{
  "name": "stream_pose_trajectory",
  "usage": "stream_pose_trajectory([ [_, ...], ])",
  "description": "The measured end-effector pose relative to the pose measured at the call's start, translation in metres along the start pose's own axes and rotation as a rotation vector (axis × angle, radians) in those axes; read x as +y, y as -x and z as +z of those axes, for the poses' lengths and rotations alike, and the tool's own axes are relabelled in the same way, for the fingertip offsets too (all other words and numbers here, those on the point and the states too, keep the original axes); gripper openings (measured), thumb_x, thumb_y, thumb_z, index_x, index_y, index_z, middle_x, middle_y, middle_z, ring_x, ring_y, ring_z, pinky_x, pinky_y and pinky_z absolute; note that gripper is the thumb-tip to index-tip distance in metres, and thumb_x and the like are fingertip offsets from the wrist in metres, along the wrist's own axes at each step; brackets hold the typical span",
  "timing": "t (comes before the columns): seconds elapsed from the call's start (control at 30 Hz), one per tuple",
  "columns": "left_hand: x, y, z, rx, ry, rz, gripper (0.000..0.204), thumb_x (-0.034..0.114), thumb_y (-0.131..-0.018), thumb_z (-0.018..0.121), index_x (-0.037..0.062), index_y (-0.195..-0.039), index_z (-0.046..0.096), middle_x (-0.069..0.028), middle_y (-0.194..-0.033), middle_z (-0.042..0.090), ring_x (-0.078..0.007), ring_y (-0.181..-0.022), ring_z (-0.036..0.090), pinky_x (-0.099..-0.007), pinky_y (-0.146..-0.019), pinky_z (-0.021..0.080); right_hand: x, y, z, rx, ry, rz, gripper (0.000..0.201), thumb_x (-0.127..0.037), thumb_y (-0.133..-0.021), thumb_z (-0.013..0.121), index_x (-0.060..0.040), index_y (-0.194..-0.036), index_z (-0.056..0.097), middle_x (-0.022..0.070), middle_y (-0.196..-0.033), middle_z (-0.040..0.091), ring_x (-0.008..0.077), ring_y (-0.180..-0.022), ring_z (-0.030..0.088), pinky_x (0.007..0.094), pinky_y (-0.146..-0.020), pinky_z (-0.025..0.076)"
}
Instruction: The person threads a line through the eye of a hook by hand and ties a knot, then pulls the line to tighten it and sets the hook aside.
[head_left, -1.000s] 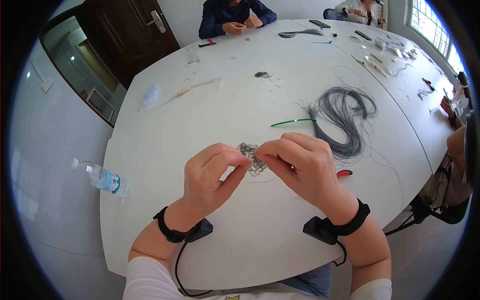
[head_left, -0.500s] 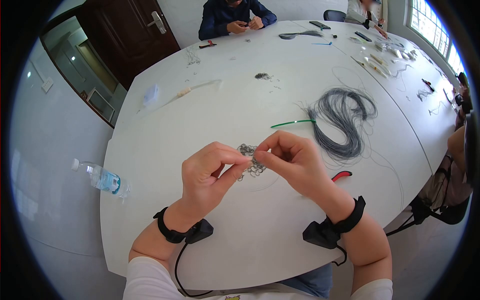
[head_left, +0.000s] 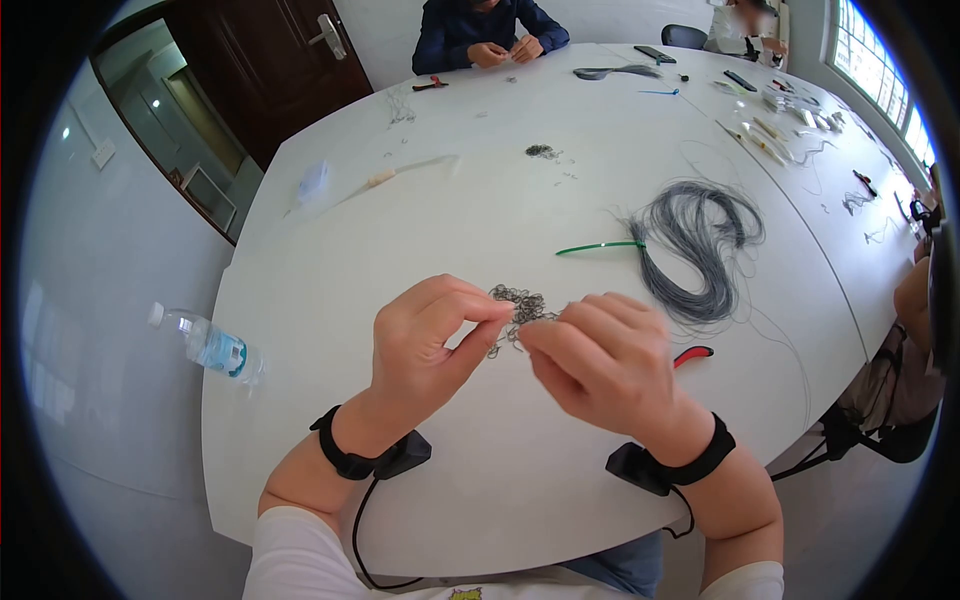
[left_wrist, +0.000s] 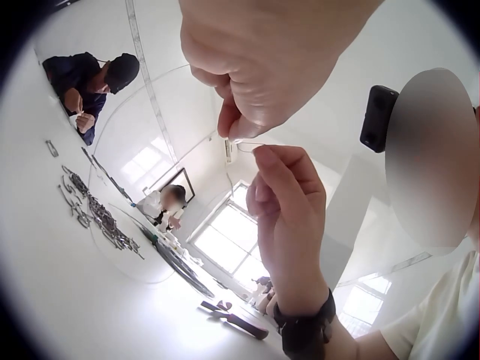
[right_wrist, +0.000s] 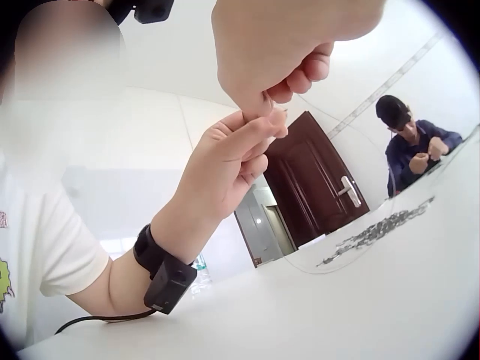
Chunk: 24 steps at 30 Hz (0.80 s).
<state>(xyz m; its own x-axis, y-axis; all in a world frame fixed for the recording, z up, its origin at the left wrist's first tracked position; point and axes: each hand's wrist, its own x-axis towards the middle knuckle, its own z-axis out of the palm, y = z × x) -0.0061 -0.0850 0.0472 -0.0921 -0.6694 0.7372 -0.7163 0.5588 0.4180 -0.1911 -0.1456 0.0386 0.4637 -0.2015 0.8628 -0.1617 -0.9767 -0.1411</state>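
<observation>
Hook point(left_wrist: 250, 145) pinched between both hands, right hand point(head_left: 600, 365) now lower

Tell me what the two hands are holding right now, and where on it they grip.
A small thin wire piece, pinched between thumb and fingertips: the left hand has one end, the right hand the other. What the piece is exactly is too small to tell.
</observation>
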Motion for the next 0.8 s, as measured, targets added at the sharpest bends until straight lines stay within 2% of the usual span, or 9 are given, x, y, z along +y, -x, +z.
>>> stream_pose_trajectory([
  [0.07, -0.004, 0.0, 0.003, -0.007, 0.004, 0.11, 0.018, -0.008, -0.075, 0.075, 0.0057, -0.085, 0.07, -0.0044, -0.08, 0.067, -0.0107, -0.062, 0.057, -0.0223, -0.052, 0.043, 0.005, -0.005, -0.007, 0.067, 0.056, -0.026, 0.016, 0.001, -0.07, 0.068, -0.0088, -0.079, 0.059, 0.0008, -0.066, 0.049, 0.0166, -0.054, 0.049, 0.0291, -0.049, 0.039],
  [0.13, -0.002, 0.002, 0.003, -0.023, -0.01, 0.111, 0.018, -0.007, -0.074, 0.076, 0.0063, -0.085, 0.071, -0.0045, -0.08, 0.067, -0.013, -0.064, 0.06, -0.0237, -0.054, 0.045, 0.008, -0.006, -0.01, 0.029, 0.047, 0.001, 0.016, 0.002, -0.071, 0.069, -0.0083, -0.081, 0.061, 0.002, -0.065, 0.05, 0.0181, -0.054, 0.051, 0.0295, -0.048, 0.039],
  [0.17, -0.001, 0.002, 0.002, -0.039, -0.027, 0.113, 0.019, -0.006, -0.074, 0.077, 0.0069, -0.086, 0.071, -0.0045, -0.08, 0.068, -0.0154, -0.067, 0.062, -0.0251, -0.056, 0.048, 0.009, -0.006, -0.009, 0.053, -0.045, 0.095, 0.015, 0.002, -0.073, 0.07, -0.0078, -0.081, 0.062, 0.0023, -0.065, 0.051, 0.0174, -0.053, 0.051, 0.0288, -0.048, 0.04],
  [0.23, 0.0, 0.002, 0.001, -0.05, -0.035, 0.11, 0.019, -0.006, -0.072, 0.078, 0.0072, -0.085, 0.071, -0.0038, -0.08, 0.068, -0.0151, -0.066, 0.061, -0.025, -0.055, 0.047, 0.009, -0.005, -0.008, 0.079, -0.137, 0.189, 0.014, 0.002, -0.074, 0.071, -0.0073, -0.082, 0.064, 0.0025, -0.065, 0.053, 0.0167, -0.053, 0.052, 0.0281, -0.047, 0.04],
  [0.3, 0.0, 0.002, 0.001, -0.059, -0.043, 0.106, 0.02, -0.005, -0.071, 0.079, 0.0075, -0.085, 0.072, -0.0031, -0.08, 0.068, -0.0147, -0.066, 0.061, -0.0249, -0.055, 0.047, 0.009, -0.004, -0.007, 0.054, -0.275, 0.364, 0.012, 0.001, -0.076, 0.073, -0.0066, -0.081, 0.066, 0.0028, -0.065, 0.055, 0.0147, -0.052, 0.053, 0.0266, -0.047, 0.04],
  [0.5, -0.002, 0.002, 0.003, -0.056, -0.037, 0.133, 0.02, -0.005, -0.071, 0.079, 0.0073, -0.085, 0.071, -0.0031, -0.078, 0.068, -0.0148, -0.064, 0.06, -0.0251, -0.054, 0.045, 0.01, -0.003, -0.004, 0.079, -0.319, 0.35, 0.012, 0.002, -0.076, 0.073, -0.0064, -0.082, 0.067, 0.0021, -0.065, 0.056, 0.0131, -0.051, 0.052, 0.0252, -0.046, 0.04],
  [0.6, -0.001, 0.001, 0.002, -0.045, -0.032, 0.083, 0.016, -0.003, -0.074, 0.078, 0.0066, -0.084, 0.07, -0.0039, -0.077, 0.067, -0.0155, -0.063, 0.061, -0.0249, -0.051, 0.045, 0.005, -0.005, -0.007, 0.064, -0.309, 0.31, 0.012, 0.002, -0.076, 0.072, -0.0063, -0.082, 0.066, 0.0024, -0.065, 0.057, 0.013, -0.052, 0.053, 0.0257, -0.045, 0.04],
  [0.67, -0.001, 0.002, 0.002, -0.033, 0.08, -0.085, 0.014, -0.004, -0.076, 0.076, 0.0058, -0.084, 0.069, -0.0037, -0.077, 0.067, -0.0111, -0.059, 0.056, -0.0226, -0.049, 0.039, 0.005, -0.007, -0.012, 0.031, -0.297, 0.302, 0.012, 0.002, -0.075, 0.072, -0.0065, -0.081, 0.065, 0.0024, -0.065, 0.058, 0.0133, -0.052, 0.054, 0.0262, -0.045, 0.041],
  [0.8, 0.001, 0.001, -0.001, -0.013, 0.081, -0.15, 0.013, -0.005, -0.079, 0.073, 0.0053, -0.085, 0.069, -0.002, -0.079, 0.067, -0.0061, -0.057, 0.05, -0.021, -0.048, 0.034, 0.006, -0.006, -0.013, -0.03, -0.28, 0.262, 0.015, 0.002, -0.071, 0.071, -0.0075, -0.079, 0.063, 0.0027, -0.066, 0.06, 0.0158, -0.053, 0.056, 0.0275, -0.045, 0.042],
])
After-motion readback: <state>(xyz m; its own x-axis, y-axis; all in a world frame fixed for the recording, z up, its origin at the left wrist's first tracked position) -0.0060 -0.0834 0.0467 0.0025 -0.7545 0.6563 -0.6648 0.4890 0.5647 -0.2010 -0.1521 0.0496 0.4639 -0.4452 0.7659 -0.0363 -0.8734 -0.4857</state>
